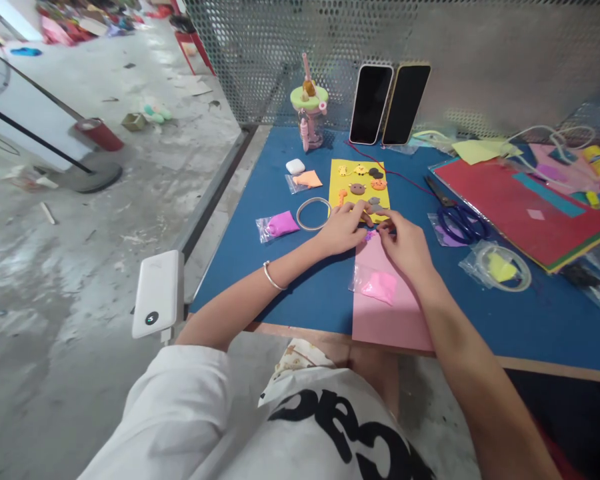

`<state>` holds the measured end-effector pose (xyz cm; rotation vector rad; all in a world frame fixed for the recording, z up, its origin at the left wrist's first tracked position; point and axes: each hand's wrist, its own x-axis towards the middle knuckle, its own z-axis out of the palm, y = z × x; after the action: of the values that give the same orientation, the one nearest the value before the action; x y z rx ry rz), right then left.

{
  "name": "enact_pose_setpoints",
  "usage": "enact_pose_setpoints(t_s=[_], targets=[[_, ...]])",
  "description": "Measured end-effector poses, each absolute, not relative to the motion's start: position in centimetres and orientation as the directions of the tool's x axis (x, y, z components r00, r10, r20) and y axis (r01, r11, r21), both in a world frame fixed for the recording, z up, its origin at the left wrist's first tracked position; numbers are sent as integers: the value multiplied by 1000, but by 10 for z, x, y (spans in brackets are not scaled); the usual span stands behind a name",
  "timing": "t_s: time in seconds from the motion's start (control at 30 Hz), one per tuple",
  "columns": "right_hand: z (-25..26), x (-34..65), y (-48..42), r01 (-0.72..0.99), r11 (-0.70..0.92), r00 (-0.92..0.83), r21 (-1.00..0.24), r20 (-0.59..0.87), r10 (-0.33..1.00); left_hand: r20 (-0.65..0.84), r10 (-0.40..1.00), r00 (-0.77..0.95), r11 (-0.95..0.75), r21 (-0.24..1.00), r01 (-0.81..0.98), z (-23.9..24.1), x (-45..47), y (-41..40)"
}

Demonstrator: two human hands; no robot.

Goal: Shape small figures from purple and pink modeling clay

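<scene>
Head camera view looked down on a blue flat tabletop [310, 301], its front edge running just before the person's body and its left edge slanting back to a grey perforated metal panel [325, 33]. Two dark-screened phones [371, 103] leaned on that panel, closing off the far side. Blue surface showed between the left forearm and the front edge, and again in a strip between the right hand [406, 243] and the blue-handled scissors [463, 227]. Leftward, room narrowed at a thin pale ring [298, 217] near the left hand [343, 228], with a clear packet of magenta material [283, 224] beyond it.

A small purple-pink piece [371, 235] lay between the hands, at the far end of a long pale-pink sheet [391, 328] that reached the front edge. Both hands were close together with fingers bent over it; whether they pinched it, I could not tell. Left fingers overlapped the near edge of a yellow rectangular card [341, 183] bearing small animal-shaped figures [357, 189]. Nearer the body, a clear packet of bright pink material [380, 287] rested on the sheet.
</scene>
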<state>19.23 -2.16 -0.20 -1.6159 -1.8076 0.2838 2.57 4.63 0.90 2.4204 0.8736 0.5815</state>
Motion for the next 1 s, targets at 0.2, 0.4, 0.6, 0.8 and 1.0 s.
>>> enact_pose_setpoints(t_s=[0.2, 0.4, 0.6, 0.8, 1.0], targets=[[-5, 194, -22, 774, 198, 24, -602, 339, 940, 205, 645, 736, -694, 561, 452, 8, 23, 45], [-5, 194, -21, 775, 189, 32, -603, 336, 941, 183, 607, 773, -740, 483, 468, 11, 23, 44], [-5, 194, -22, 776, 183, 36, -603, 333, 942, 207, 583, 786, -767, 458, 448, 8, 23, 46], [-3, 193, -22, 776, 181, 39, -605, 332, 942, 233, 576, 783, -778, 451, 438, 6, 21, 46], [-3, 194, -23, 778, 181, 35, -602, 329, 944, 246, 587, 771, -772, 458, 441, 7, 20, 46]])
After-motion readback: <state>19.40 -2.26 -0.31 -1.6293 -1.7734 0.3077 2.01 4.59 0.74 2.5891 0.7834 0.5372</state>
